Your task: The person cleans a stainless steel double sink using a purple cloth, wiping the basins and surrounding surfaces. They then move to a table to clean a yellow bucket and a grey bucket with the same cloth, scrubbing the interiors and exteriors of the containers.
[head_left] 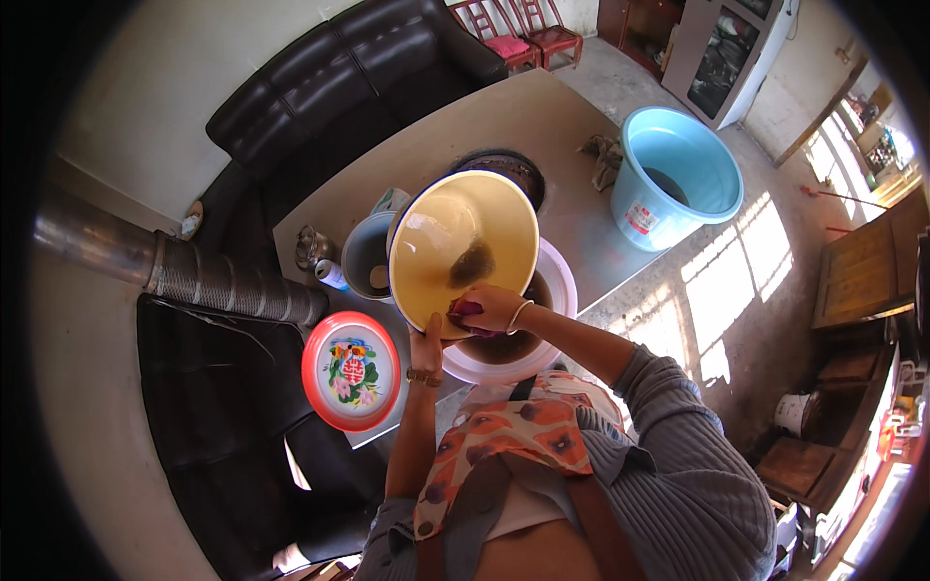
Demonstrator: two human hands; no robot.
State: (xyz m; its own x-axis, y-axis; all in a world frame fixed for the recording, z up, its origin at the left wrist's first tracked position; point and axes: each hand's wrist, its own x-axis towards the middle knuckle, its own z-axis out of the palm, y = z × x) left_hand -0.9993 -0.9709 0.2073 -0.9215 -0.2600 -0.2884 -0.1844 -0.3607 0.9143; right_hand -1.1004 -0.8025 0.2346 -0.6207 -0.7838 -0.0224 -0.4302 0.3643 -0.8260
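A large yellow basin with a dark rim (pixel 465 218) is tilted over a pale pink basin (pixel 565 279) that holds dark liquid. My left hand (pixel 427 347) grips the yellow basin's near rim, thumb on the inside. A dark red cloth (pixel 465 310) is bunched in my right hand (pixel 494 309), pressed against the basin's inner wall close to that rim. Inside the yellow basin a dark patch (pixel 472 263) shows; whether it is residue or a reflection I cannot tell. The pink basin's far side is hidden behind the yellow one.
On the table (pixel 414 160) stand a light blue tub (pixel 654 210), a crumpled cloth (pixel 604 161), a grey bucket (pixel 356 250), a metal kettle (pixel 312 247), a can (pixel 331 274) and a red-rimmed tray (pixel 316 370). A stovepipe (pixel 218 274) and black sofas (pixel 290 94) lie beyond.
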